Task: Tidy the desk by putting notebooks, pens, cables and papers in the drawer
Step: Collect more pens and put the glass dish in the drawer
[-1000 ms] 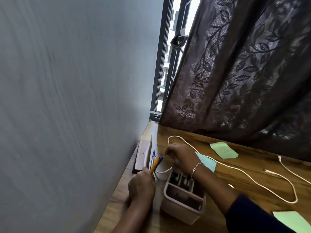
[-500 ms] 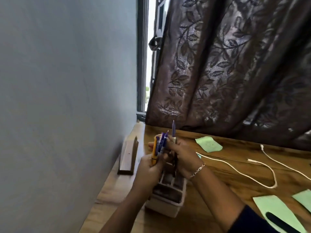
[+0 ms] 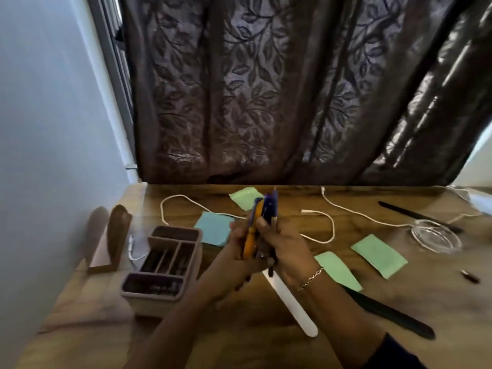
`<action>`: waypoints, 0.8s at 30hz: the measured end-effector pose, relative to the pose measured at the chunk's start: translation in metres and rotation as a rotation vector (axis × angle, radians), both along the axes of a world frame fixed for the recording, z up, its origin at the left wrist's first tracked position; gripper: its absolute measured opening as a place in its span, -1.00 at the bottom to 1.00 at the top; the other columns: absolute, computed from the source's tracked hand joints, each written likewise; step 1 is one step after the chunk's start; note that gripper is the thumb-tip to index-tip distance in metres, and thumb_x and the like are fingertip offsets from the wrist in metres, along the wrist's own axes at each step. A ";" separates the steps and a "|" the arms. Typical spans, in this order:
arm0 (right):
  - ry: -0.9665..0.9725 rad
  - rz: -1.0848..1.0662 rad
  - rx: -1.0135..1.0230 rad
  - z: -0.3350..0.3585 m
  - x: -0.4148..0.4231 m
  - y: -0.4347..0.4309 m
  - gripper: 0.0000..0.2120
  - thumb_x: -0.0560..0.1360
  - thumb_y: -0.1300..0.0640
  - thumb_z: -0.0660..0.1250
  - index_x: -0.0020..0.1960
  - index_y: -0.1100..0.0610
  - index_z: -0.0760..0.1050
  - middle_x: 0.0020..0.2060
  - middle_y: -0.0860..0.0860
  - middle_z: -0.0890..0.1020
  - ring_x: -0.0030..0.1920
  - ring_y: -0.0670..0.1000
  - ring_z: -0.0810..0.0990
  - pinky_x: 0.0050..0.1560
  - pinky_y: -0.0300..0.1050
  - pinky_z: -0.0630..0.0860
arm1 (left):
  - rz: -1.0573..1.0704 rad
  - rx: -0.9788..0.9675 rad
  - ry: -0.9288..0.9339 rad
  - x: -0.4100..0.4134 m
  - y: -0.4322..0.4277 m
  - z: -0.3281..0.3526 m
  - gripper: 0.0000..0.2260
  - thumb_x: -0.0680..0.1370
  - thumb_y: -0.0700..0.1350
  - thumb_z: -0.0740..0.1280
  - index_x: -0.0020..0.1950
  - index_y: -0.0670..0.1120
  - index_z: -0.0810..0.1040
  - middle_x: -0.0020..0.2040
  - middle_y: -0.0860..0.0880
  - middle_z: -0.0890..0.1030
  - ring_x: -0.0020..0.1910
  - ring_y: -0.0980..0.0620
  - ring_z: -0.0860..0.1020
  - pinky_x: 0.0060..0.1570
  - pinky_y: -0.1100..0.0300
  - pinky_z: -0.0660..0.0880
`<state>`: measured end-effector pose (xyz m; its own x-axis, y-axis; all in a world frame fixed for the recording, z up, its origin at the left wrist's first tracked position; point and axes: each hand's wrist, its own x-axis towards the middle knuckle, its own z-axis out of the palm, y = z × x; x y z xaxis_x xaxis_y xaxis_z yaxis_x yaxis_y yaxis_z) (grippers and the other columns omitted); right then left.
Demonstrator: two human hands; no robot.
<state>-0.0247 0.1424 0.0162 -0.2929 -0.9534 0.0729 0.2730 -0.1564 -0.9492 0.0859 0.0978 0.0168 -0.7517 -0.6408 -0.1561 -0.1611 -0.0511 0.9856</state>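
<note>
Above the middle of the wooden desk both hands hold one upright bundle of pens, orange and blue. My left hand grips the orange side and my right hand grips the blue side. A white cable loops across the desk behind the hands, and a coiled cable lies at the right. Green paper notes and a blue note lie flat around the hands. No drawer is in sight.
A compartmented desk organiser stands left of my hands, with a small wooden stand beyond it near the wall. A white flat stick and dark flat strips lie on the desk. A dark curtain hangs behind.
My hands lifted the pens away from the organiser and moved right with them, both now around the bundle. The view swung right, showing more of the desk.
</note>
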 end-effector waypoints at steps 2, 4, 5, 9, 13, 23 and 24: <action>0.029 -0.180 -0.022 -0.008 -0.016 0.006 -0.83 0.53 0.15 0.19 -0.13 0.11 0.56 -0.35 -0.02 0.65 -0.28 -0.03 0.63 -0.17 -0.13 0.56 | 0.063 -0.026 -0.030 -0.010 0.005 -0.015 -0.67 0.46 -0.20 0.38 0.11 0.08 0.37 0.04 0.02 0.54 -0.07 0.19 0.53 -0.26 0.41 0.49; 0.225 -0.259 0.048 -0.020 -0.034 0.014 -0.83 0.56 0.19 0.17 -0.08 0.18 0.52 -0.36 -0.06 0.61 -0.30 -0.14 0.60 -0.14 -0.21 0.53 | 0.166 -0.053 -0.111 -0.021 0.010 -0.028 -0.61 0.46 -0.13 0.39 0.25 -0.03 0.37 0.16 -0.07 0.52 -0.02 0.11 0.51 -0.27 0.40 0.46; 0.348 -0.268 0.102 -0.030 -0.042 0.017 -0.84 0.57 0.21 0.16 -0.02 0.22 0.50 -0.32 -0.07 0.61 -0.26 -0.20 0.59 -0.10 -0.29 0.52 | 0.203 -0.071 -0.173 -0.025 0.014 -0.033 -0.58 0.47 -0.11 0.38 0.28 -0.06 0.36 0.17 -0.07 0.51 -0.03 0.12 0.49 -0.29 0.42 0.43; 0.504 -0.240 0.301 -0.071 -0.062 0.028 -0.78 0.57 0.15 0.18 0.19 0.16 0.43 -0.09 -0.01 0.59 -0.14 -0.15 0.53 -0.08 -0.30 0.43 | 0.269 -0.130 -0.283 -0.040 0.029 -0.053 -0.57 0.48 -0.11 0.38 0.32 -0.09 0.36 0.24 -0.06 0.48 0.03 0.11 0.43 -0.27 0.47 0.36; 0.576 -0.180 0.384 -0.092 -0.070 0.036 -0.72 0.57 0.11 0.19 0.28 0.09 0.37 0.02 -0.06 0.50 0.00 -0.11 0.45 -0.06 -0.34 0.39 | 0.346 -0.172 -0.277 -0.046 0.042 -0.062 -0.59 0.48 -0.16 0.38 0.30 -0.07 0.36 0.20 -0.04 0.51 0.01 0.15 0.44 -0.30 0.45 0.37; 0.255 0.062 0.187 -0.071 -0.061 0.055 -0.80 0.59 0.20 0.14 0.12 0.03 0.48 -0.21 -0.04 0.64 -0.20 -0.08 0.64 -0.17 -0.21 0.58 | 0.463 -0.191 -0.100 -0.053 0.077 -0.044 -0.71 0.59 -0.11 0.18 0.31 -0.09 0.37 0.07 0.01 0.51 -0.11 0.21 0.53 -0.30 0.50 0.47; 0.213 0.081 0.185 -0.071 -0.058 0.060 -0.78 0.59 0.21 0.14 0.17 0.10 0.48 -0.22 0.01 0.64 -0.22 -0.04 0.63 -0.18 -0.16 0.59 | 0.478 -0.133 -0.054 -0.053 0.081 -0.041 -0.72 0.60 -0.10 0.16 0.30 -0.10 0.38 0.04 -0.04 0.54 -0.14 0.19 0.53 -0.28 0.46 0.49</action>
<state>-0.0830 0.2026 -0.0551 -0.2120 -0.9758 -0.0527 0.0694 0.0388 -0.9968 0.0330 0.1791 -0.0246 -0.3624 -0.9286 -0.0800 -0.2011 -0.0059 0.9796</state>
